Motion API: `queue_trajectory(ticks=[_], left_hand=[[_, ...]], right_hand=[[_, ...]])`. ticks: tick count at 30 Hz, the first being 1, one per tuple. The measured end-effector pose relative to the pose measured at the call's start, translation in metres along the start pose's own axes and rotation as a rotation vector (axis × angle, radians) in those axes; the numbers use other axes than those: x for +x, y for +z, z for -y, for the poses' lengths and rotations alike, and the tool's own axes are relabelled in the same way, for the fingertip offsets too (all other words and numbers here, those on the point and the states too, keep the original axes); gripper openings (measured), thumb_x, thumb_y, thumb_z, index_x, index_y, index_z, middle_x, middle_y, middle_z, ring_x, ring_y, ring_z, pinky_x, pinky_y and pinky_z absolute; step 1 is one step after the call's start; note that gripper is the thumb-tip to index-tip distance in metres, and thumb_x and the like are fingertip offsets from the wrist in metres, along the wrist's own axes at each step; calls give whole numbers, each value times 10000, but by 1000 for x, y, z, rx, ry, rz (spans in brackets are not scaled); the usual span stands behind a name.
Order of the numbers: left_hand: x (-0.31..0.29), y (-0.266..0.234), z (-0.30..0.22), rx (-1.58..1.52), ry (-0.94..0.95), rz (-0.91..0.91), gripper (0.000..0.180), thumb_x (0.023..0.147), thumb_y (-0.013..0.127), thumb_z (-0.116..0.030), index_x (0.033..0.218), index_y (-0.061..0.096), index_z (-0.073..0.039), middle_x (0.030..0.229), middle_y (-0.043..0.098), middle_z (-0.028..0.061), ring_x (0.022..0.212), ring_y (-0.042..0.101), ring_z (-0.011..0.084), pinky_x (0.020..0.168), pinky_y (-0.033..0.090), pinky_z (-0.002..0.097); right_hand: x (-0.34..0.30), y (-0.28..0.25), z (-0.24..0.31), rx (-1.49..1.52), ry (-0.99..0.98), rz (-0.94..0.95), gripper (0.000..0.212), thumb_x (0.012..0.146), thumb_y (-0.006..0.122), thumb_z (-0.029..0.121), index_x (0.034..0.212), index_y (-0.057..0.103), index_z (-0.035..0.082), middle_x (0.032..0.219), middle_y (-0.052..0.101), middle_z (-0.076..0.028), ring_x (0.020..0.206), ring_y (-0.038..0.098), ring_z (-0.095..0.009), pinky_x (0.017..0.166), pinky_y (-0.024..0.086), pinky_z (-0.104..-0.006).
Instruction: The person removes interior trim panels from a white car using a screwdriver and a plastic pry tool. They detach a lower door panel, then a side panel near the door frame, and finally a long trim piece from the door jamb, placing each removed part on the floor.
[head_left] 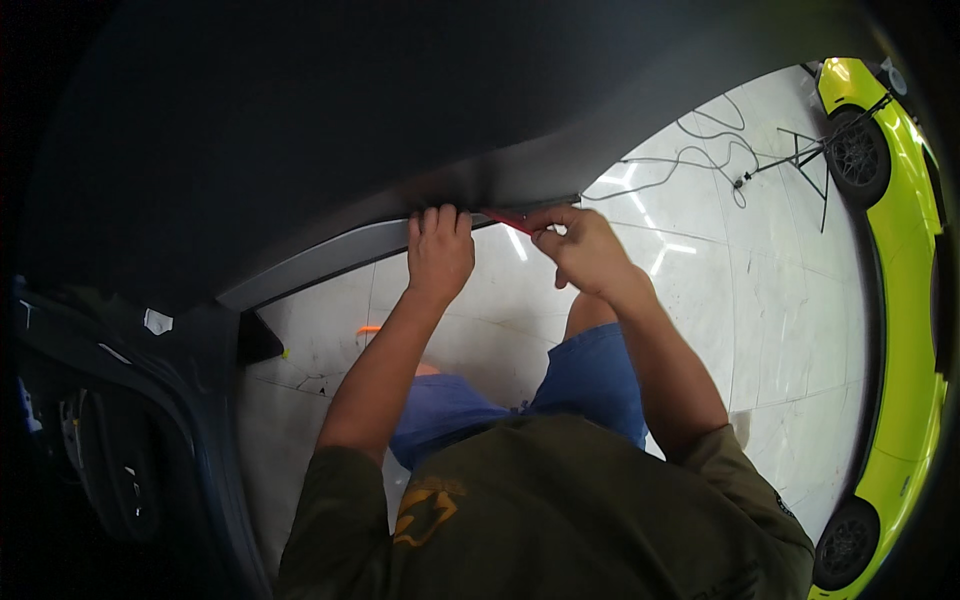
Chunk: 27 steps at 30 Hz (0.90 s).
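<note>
A large dark car panel [330, 130], which looks like an open door, fills the upper part of the head view. Along its near edge runs a lighter grey strip [350, 248]. My left hand [440, 250] rests on this edge, its fingers laid side by side over it and the fingertips against the dark surface. Just to the right, my right hand [585, 250] grips a thin red tool [508, 219], with its far end at the panel edge near my left fingertips. The exact shape of the tool's tip is too small to tell.
A bright yellow-green car [900, 330] stands along the right side. Near its upper wheel is a black stand [808, 165], with a grey cable [690, 160] looping over the pale tiled floor [780, 320]. A dark car body [200, 400] lies at the left.
</note>
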<state>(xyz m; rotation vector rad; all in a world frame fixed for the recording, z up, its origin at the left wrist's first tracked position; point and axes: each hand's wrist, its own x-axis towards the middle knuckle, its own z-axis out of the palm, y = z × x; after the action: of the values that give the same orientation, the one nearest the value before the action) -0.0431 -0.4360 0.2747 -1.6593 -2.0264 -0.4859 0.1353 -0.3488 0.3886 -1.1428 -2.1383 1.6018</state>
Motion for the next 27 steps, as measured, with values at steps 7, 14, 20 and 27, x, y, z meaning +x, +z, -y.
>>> queue_trajectory(ticks=[7,14,20,27], left_hand=[[-2,0,3,-27,-9,-7,142,704,569,-108,833,595,-54,863,507,93,856,494,258,861,391,445],[-2,3,10,-74,-19,8,222,677,596,-107,889,585,-41,876,499,108,877,481,276,830,383,440],[-22,-18,34,-40,-95,-54,380,732,571,-78,1106,564,-10,1101,522,138,1049,477,303,955,348,479],[-39,-19,56,35,-164,-88,362,761,537,-104,1102,556,14,1134,501,155,1099,450,314,1014,323,475]], right_hand=[[30,9,31,-213,36,183,300,784,492,119,990,633,-48,891,612,-158,477,594,-228,441,469,-287],[66,25,55,-346,1,229,279,777,465,115,927,647,-34,825,589,-139,544,597,-231,410,478,-303],[39,15,26,-191,46,87,290,760,508,153,933,648,-33,699,569,-122,447,536,-171,394,435,-286],[2,21,6,-2,-58,31,230,813,516,82,984,633,-17,908,628,-126,514,563,-143,400,436,-257]])
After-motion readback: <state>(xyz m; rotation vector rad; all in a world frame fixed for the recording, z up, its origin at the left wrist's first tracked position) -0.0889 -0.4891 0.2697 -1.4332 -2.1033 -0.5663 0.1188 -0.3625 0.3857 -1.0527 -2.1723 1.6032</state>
